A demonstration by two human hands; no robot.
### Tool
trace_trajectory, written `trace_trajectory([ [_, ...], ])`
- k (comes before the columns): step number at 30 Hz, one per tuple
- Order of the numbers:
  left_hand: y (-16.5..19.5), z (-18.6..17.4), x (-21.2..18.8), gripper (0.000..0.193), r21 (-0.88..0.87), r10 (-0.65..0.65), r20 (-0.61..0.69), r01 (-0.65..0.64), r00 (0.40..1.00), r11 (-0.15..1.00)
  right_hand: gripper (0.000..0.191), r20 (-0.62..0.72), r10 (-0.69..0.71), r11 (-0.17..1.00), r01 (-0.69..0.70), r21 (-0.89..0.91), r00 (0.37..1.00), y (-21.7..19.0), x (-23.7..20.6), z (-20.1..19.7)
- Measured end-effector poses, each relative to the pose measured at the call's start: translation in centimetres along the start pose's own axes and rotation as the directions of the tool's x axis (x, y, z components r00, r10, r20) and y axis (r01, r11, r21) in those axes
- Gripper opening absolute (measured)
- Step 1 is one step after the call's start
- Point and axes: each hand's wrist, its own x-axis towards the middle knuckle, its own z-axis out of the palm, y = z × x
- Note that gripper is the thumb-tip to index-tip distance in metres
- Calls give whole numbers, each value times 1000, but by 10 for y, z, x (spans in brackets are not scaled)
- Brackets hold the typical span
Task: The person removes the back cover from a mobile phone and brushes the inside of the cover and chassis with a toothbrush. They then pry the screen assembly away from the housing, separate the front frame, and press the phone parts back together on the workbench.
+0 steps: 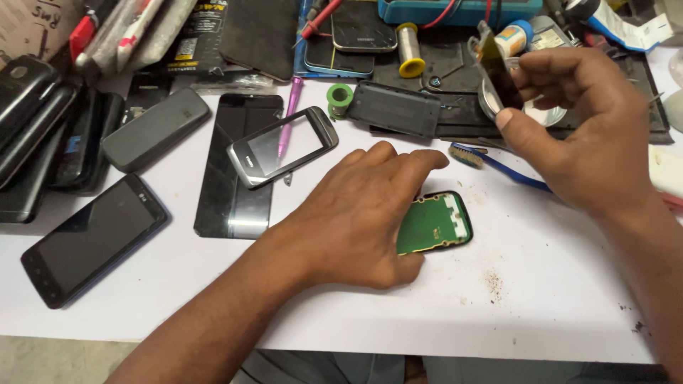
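Left hand (359, 220) rests palm-down on the white worktop (541, 299), fingers spread and grip empty, its thumb and palm edge touching a phone body (435, 224) that lies flat: black rounded shell, green circuit board exposed, one end hidden under the hand. Right hand (583, 128) is raised above the worktop, grip closed between thumb and fingertips on a thin dark panel (498, 71), held edge-on and nearly upright, with a yellowish strip at its top. A blue toothbrush (498, 167) lies just beyond the phone body.
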Motion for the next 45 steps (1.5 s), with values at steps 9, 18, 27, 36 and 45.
trace_trajectory([
  [9, -30, -27, -12, 49, -312, -191, -554, 11, 810, 950, 58, 145, -113, 994, 113, 9, 983, -21, -10, 2],
  [18, -48, -22, -10, 31, -342, -248, -672, 4, 698, 940, 83, 478, -128, 963, 224, -149, 869, -29, -13, 2],
  [27, -48, -19, -5, 21, -230, -148, -723, -33, 675, 973, 86, 551, -125, 966, 227, -120, 825, -24, -20, 4],
  [36, -37, -21, -1, 27, -205, -135, -711, -20, 690, 979, 88, 540, -82, 959, 214, -185, 837, -25, -23, 7],
  [45, -21, -26, 2, 33, -183, -296, -476, 235, 828, 954, 89, 555, -93, 959, 224, -173, 826, -27, -22, 9],
])
